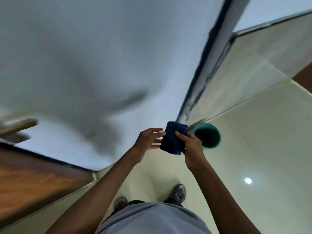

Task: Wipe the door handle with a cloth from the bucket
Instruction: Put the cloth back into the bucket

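A folded dark blue cloth is held up in front of me, at mid-right of the head view. My right hand grips its right edge with thumb and fingers. My left hand touches its left edge with straightened fingers. A teal bucket stands on the floor just right of the cloth, against the wall; its inside looks dark. The metal door handle shows blurred at the far left edge, on the brown wooden door.
A white wall fills the upper left. A dark-edged frame strip runs up from the bucket. Pale glossy floor tiles spread to the right. My two feet stand on the tiles below.
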